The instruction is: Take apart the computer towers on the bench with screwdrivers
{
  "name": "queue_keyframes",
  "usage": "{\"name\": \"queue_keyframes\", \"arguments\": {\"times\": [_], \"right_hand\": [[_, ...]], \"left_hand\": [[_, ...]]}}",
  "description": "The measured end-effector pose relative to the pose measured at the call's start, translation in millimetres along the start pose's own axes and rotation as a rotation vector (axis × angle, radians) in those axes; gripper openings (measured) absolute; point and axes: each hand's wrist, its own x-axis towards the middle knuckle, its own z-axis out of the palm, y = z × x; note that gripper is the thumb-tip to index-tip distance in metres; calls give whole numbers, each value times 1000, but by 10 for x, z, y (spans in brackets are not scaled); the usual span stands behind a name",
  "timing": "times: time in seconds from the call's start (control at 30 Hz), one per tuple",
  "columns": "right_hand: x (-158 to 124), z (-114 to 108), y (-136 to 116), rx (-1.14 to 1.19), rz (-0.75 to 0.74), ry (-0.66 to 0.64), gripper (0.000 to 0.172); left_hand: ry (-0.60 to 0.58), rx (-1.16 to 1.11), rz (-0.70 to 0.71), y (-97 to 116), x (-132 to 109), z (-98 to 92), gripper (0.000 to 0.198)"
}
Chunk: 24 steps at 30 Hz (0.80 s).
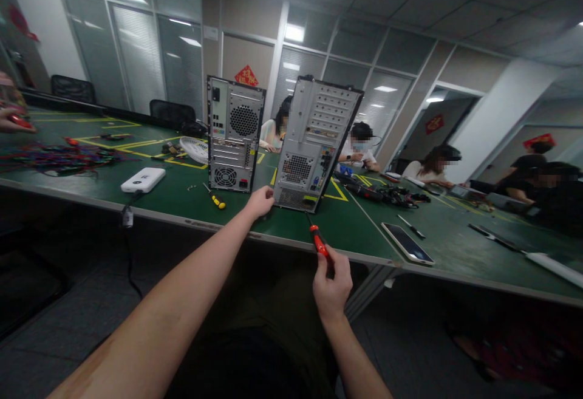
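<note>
A grey computer tower [314,126] stands upright with its back panel of vents and ports facing me. My left hand [261,202] is at its lower left edge, fingers curled and partly hidden; whether they hold anything cannot be seen. In my right hand [333,277] is a screwdriver [319,241] with a red and black handle, gripped near the handle's end. Its shaft points up toward the bottom of the tower, and the tip's exact contact is too small to tell. A second, narrower computer tower [234,144] stands to the left, also back panel forward.
On the green table [195,201] lie a yellow-black screwdriver [217,201], small screws [191,187], a white power bank [143,180] with a cable, and tangled wires [68,157]. A phone [407,243] and black cables [396,195] are at right. Several people sit beyond.
</note>
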Motion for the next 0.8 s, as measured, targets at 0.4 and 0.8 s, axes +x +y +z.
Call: {"name": "queue_keyframes", "arguments": {"times": [0.4,0.8], "right_hand": [[-41,16,48,-1,41,-18,32],[-50,28,15,13,175,4,30]], "left_hand": [[-4,3,13,-86,52,37,28],[15,33,17,-9,11,10,25]]}}
